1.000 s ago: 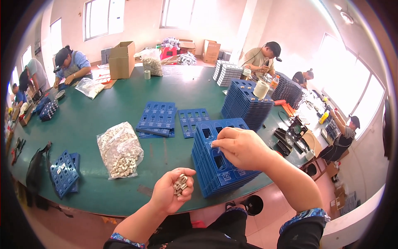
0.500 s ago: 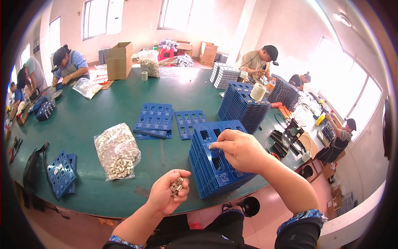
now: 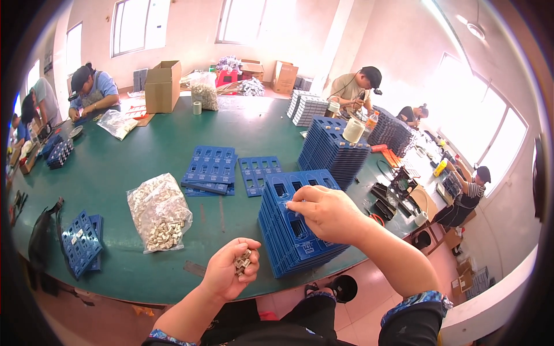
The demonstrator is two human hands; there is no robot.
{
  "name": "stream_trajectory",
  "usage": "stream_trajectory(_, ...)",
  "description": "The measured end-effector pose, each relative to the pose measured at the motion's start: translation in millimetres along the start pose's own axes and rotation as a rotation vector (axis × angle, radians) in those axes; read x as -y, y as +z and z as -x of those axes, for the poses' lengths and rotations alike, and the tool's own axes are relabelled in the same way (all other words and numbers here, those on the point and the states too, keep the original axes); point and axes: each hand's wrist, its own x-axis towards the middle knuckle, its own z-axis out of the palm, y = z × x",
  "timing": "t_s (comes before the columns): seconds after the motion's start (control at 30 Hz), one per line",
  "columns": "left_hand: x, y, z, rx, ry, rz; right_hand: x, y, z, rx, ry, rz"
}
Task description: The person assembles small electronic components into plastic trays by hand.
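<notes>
Seen from the head camera: a clear plastic bag of small silver metal parts (image 3: 157,214) lies open on the green table (image 3: 144,155), to the left of the left hand (image 3: 229,272). A brown cardboard box (image 3: 162,86) stands far beyond it. A bunch of small silver parts (image 3: 242,262) is gripped in the closed left hand. The right hand (image 3: 329,212) is pinched shut over the top tray of a stack of blue plastic trays (image 3: 297,233), just right of the left hand. Since a second ago, both hands have stayed put.
</notes>
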Motion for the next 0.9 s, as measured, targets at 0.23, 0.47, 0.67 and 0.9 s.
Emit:
stream_trajectory(0.23,2,-1,0,0.002,-0.006,-0.001,-2,2,4,0.02,-0.018,-0.024)
stream_trajectory(0.47,1,0,1,-0.002,0.005,-0.011,3,1,1,0.042,0.02,-0.044)
stream_trajectory(0.67,-1,10,4,0.073,-0.046,-0.007,21,-8,-5,-0.129,0.035,-0.26)
stream_trajectory(0.9,0,22,9,0.244,-0.067,0.068,46,0,-26,0.07,-0.18,-0.368)
